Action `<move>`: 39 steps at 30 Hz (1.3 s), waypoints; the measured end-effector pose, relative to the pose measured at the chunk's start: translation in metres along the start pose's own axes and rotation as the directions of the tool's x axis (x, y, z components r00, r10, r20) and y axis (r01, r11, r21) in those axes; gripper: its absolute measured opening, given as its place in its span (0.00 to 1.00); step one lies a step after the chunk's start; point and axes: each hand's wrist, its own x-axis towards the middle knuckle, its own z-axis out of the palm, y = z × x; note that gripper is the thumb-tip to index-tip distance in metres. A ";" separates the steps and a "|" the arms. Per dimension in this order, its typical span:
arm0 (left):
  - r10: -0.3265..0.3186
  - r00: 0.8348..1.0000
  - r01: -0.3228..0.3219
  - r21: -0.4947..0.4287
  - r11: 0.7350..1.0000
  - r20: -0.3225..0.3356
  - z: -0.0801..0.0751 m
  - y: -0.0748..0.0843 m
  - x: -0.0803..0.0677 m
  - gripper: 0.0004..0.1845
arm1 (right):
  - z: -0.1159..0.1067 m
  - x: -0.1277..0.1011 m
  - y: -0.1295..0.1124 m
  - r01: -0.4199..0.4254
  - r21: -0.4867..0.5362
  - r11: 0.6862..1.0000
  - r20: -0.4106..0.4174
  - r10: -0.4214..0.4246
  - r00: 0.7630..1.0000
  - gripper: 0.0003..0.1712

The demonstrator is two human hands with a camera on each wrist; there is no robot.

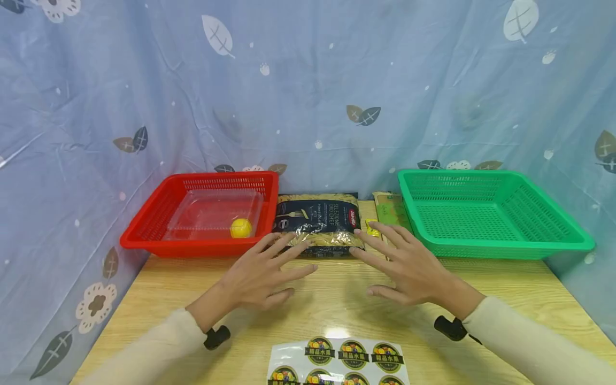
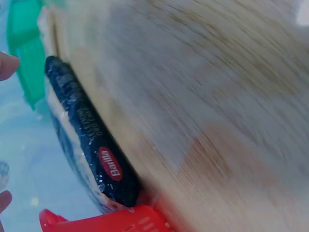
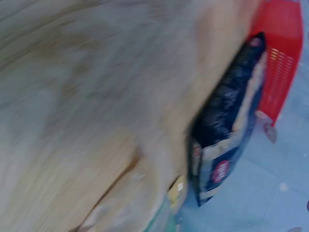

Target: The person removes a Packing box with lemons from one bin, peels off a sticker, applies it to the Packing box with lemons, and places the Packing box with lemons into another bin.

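Observation:
My left hand (image 1: pixel 260 275) hovers over the wooden table with its fingers spread and nothing in it. Opposite it, my right hand (image 1: pixel 409 264) also has spread fingers and holds nothing. Just beyond the fingertips of both hands lies a dark Barilla penne pasta bag (image 1: pixel 315 216) with clear parts showing the pasta. In the left wrist view the pasta bag (image 2: pixel 91 135) lies between the two baskets, with a bit of the left fingers (image 2: pixel 7 65) at the edge. The right wrist view is blurred but shows the bag (image 3: pixel 224 106) too.
A red basket (image 1: pixel 202 247) at the left holds a clear plastic container (image 1: pixel 192 214) and a yellow ball (image 1: pixel 241 228). At the right stands a green basket (image 1: pixel 505 250). A green packet (image 1: pixel 392 208) and a small yellow packet (image 1: pixel 372 228) lie beside it. A sticker sheet (image 1: pixel 291 350) lies in front.

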 end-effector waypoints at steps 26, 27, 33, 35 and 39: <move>-0.668 0.632 0.441 -0.527 0.726 -0.392 0.017 0.003 -0.036 0.19 | 0.009 0.084 -0.004 -0.344 0.680 0.648 -0.078 0.530 0.844 0.39; -0.674 0.612 0.436 -0.534 0.724 -0.414 0.019 0.003 -0.036 0.17 | 0.010 0.088 -0.003 -0.335 0.698 0.633 -0.076 0.531 0.844 0.39; -0.730 0.448 0.426 -0.595 0.682 -0.516 0.032 0.002 -0.037 0.08 | 0.014 0.111 0.003 -0.345 0.805 0.482 0.006 0.575 0.818 0.37; -0.761 0.381 0.419 -0.635 0.649 -0.525 0.037 0.001 -0.039 0.06 | 0.017 0.119 0.003 -0.352 0.834 0.426 0.043 0.585 0.810 0.36; -0.810 0.273 0.421 -0.693 0.585 -0.519 0.036 0.006 -0.043 0.04 | 0.027 0.135 0.002 -0.335 0.885 0.325 0.102 0.567 0.818 0.35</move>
